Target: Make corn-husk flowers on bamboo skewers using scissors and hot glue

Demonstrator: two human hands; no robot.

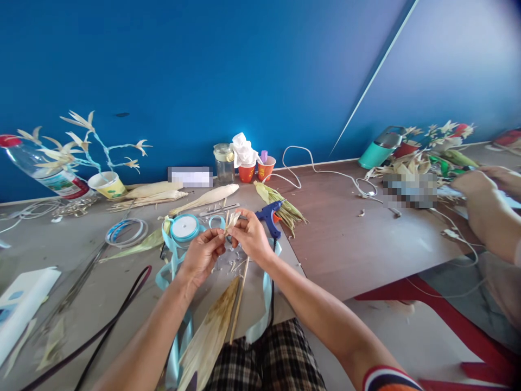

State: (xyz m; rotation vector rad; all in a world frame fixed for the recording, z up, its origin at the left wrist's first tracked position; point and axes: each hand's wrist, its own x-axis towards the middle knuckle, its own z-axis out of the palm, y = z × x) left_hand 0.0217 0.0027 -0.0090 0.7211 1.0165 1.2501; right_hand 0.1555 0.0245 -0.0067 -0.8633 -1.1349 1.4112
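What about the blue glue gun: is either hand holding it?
No: the left hand and right hand pinch a pale husk piece, and the blue glue gun is beside them.

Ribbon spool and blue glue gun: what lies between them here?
In the head view, a small light-blue ring, then the pale husk piece pinched in the fingertips of the left hand and right hand.

Red-capped bottle [67, 185] far left; glass jar [225, 169], green flask [374, 155] near blue wall [228, 65].
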